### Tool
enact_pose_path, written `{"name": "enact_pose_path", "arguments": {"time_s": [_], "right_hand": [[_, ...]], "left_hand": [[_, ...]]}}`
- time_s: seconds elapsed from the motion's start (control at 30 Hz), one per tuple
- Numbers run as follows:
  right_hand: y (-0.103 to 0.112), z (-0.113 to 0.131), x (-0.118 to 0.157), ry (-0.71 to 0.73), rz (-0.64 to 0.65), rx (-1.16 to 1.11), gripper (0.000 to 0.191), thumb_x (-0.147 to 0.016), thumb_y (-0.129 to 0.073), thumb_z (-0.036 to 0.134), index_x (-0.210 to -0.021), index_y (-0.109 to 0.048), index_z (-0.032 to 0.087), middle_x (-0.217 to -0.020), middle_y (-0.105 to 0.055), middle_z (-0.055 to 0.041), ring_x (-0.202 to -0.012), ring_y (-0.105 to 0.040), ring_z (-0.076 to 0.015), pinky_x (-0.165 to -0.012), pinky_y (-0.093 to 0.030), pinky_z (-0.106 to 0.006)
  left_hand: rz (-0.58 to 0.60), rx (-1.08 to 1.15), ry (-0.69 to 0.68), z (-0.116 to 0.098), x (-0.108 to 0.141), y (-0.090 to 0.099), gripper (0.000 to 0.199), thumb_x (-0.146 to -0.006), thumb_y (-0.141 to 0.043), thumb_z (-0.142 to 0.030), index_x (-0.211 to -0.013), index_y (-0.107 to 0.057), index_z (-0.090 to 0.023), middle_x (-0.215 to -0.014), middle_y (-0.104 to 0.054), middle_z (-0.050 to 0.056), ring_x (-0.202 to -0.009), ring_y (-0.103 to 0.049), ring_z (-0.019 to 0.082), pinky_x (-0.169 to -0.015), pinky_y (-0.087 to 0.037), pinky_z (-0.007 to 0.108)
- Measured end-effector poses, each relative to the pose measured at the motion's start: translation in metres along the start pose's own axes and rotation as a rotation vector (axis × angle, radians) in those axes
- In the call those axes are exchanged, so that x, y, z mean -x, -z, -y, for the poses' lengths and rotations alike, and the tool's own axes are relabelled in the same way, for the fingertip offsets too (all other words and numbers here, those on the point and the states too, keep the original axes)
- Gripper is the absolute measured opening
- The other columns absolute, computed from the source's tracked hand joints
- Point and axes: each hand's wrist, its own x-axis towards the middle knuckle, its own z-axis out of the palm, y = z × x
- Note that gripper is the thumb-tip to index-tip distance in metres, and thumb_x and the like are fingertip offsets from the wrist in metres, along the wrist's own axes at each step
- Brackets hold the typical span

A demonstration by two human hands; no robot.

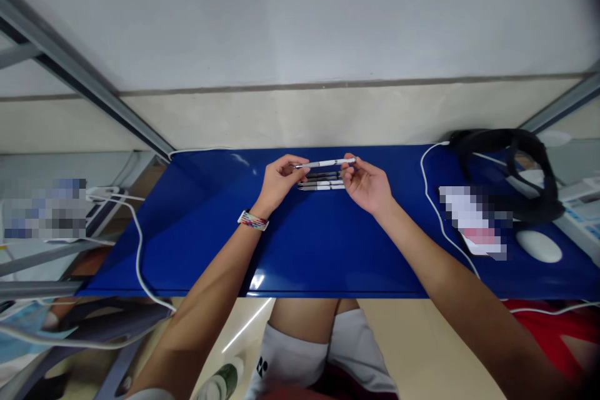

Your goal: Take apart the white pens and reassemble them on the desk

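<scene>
A white-and-grey pen (328,163) is held level between my two hands, a little above the blue tabletop (319,244). The fingers of my left hand (281,178) pinch its pointed end. At the other end, my right hand (368,184) grips it between thumb and fingertips, palm turned partly up. Just below lie several similar pens (323,185), side by side in a small row on the table. My right fingers cover part of their right ends. A colourful woven band (254,220) circles my left wrist.
To the right are a black headset-like strap (510,169), a blurred phone-like object (473,222) and a white mouse (539,246). A white cable (427,187) runs down beside them. Another white cable (139,244) hangs at the left edge. A wall (319,115) stands behind the table.
</scene>
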Motion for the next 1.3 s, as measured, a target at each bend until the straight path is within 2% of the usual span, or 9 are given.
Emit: {"name": "enact_pose_path", "arguments": {"time_s": [0.2, 0.37, 0.57, 0.73, 0.87, 1.07, 1.13, 1.23, 1.3], "right_hand": [[0.001, -0.003, -0.001, -0.014, 0.003, -0.041, 0.027, -0.098, -0.069, 0.042, -0.117, -0.076, 0.023, -0.097, -0.081, -0.0060, -0.086, -0.079, -0.0190, -0.096, -0.071, -0.037], [0.002, -0.003, -0.001, -0.016, -0.010, 0.002, 0.023, -0.097, -0.073, 0.042, -0.111, -0.076, 0.024, -0.094, -0.081, -0.0057, -0.085, -0.081, -0.0206, -0.093, -0.073, -0.040], [-0.003, 0.001, 0.003, -0.020, 0.028, -0.021, 0.034, -0.101, -0.065, 0.045, -0.124, -0.078, 0.022, -0.113, -0.085, -0.0091, -0.098, -0.082, -0.0209, -0.100, -0.071, -0.040], [-0.003, -0.001, 0.002, 0.014, -0.011, 0.029, 0.026, -0.097, -0.071, 0.041, -0.114, -0.077, 0.023, -0.103, -0.085, -0.0083, -0.095, -0.083, -0.0230, -0.096, -0.073, -0.043], [0.000, 0.000, 0.000, 0.035, -0.001, 0.030, 0.029, -0.098, -0.071, 0.043, -0.117, -0.077, 0.022, -0.107, -0.085, -0.0088, -0.099, -0.084, -0.0231, -0.096, -0.073, -0.041], [0.003, 0.004, 0.001, 0.005, -0.018, 0.000, 0.024, -0.094, -0.075, 0.037, -0.112, -0.078, 0.022, -0.100, -0.085, -0.0073, -0.093, -0.084, -0.0219, -0.094, -0.073, -0.039], [-0.001, 0.005, 0.004, 0.014, 0.001, 0.003, 0.029, -0.096, -0.074, 0.042, -0.116, -0.078, 0.021, -0.108, -0.086, -0.0087, -0.097, -0.084, -0.0222, -0.096, -0.073, -0.039], [-0.006, 0.008, 0.006, 0.052, 0.062, 0.059, 0.046, -0.102, -0.066, 0.060, -0.125, -0.077, 0.021, -0.126, -0.084, -0.0124, -0.111, -0.083, -0.0262, -0.095, -0.073, -0.042], [-0.006, 0.008, 0.006, 0.069, 0.085, 0.087, 0.050, -0.103, -0.064, 0.064, -0.127, -0.077, 0.022, -0.129, -0.083, -0.0129, -0.114, -0.083, -0.0272, -0.093, -0.074, -0.042]], "left_hand": [[0.001, -0.012, -0.024, 0.004, -0.001, 0.000, 0.028, -0.084, -0.092, -0.038, -0.103, -0.082, -0.020, -0.073, -0.077, 0.001, -0.067, -0.075, 0.015, -0.065, -0.060, 0.027], [-0.008, -0.005, -0.029, 0.003, -0.001, 0.002, 0.028, -0.084, -0.092, -0.038, -0.102, -0.082, -0.019, -0.074, -0.078, 0.001, -0.067, -0.075, 0.015, -0.066, -0.060, 0.027], [-0.022, 0.011, -0.020, 0.004, -0.001, 0.003, 0.028, -0.085, -0.092, -0.037, -0.104, -0.082, -0.019, -0.073, -0.077, 0.001, -0.066, -0.074, 0.014, -0.065, -0.059, 0.026], [-0.010, 0.017, -0.014, 0.004, -0.001, 0.002, 0.030, -0.084, -0.093, -0.038, -0.104, -0.081, -0.019, -0.075, -0.077, 0.001, -0.066, -0.074, 0.015, -0.066, -0.061, 0.028], [-0.004, 0.015, -0.023, 0.005, -0.001, 0.002, 0.030, -0.083, -0.093, -0.039, -0.102, -0.082, -0.019, -0.075, -0.077, 0.001, -0.065, -0.073, 0.014, -0.065, -0.060, 0.027], [-0.005, 0.024, -0.014, 0.004, 0.001, 0.000, 0.028, -0.081, -0.095, -0.038, -0.099, -0.083, -0.020, -0.075, -0.078, 0.002, -0.065, -0.072, 0.014, -0.065, -0.059, 0.027], [-0.017, 0.023, -0.017, 0.003, 0.000, 0.000, 0.028, -0.081, -0.095, -0.039, -0.098, -0.083, -0.020, -0.077, -0.079, 0.002, -0.065, -0.073, 0.014, -0.065, -0.059, 0.027], [-0.026, 0.017, -0.028, 0.005, -0.002, 0.002, 0.028, -0.081, -0.094, -0.039, -0.098, -0.083, -0.020, -0.076, -0.078, 0.002, -0.064, -0.072, 0.014, -0.063, -0.059, 0.027], [-0.026, 0.018, -0.030, 0.006, -0.002, 0.003, 0.027, -0.081, -0.095, -0.038, -0.098, -0.083, -0.020, -0.072, -0.077, 0.001, -0.062, -0.072, 0.014, -0.061, -0.058, 0.026]]}}
